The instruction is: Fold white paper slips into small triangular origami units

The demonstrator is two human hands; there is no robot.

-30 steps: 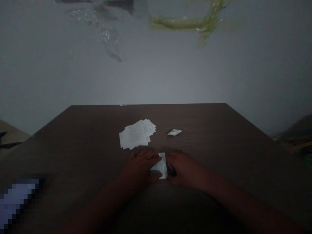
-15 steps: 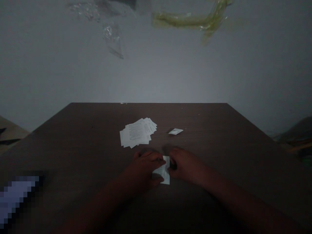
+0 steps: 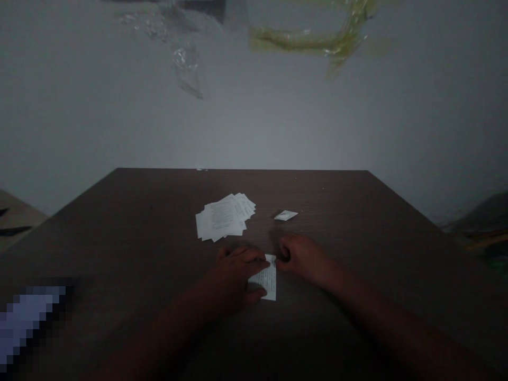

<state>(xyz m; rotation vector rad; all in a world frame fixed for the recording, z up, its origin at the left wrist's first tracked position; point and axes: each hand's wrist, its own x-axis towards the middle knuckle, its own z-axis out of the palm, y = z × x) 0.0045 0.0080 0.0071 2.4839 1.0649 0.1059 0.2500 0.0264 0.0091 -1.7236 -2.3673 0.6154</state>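
Printed paper slip (image 3: 270, 280) lies on the dark table (image 3: 357, 211), nearer the wearer than the fanned paper pile (image 3: 224, 217) and a little to its right. Just on the near side of that pile, the left hand (image 3: 238, 272) rests over the slip, thumb and fingers spread apart; the right hand (image 3: 299, 256), farther right of the pile, has curled fingers at the slip's right edge, though whether they pinch it I cannot tell. Right of the pile sits a small white paper piece (image 3: 286, 215).
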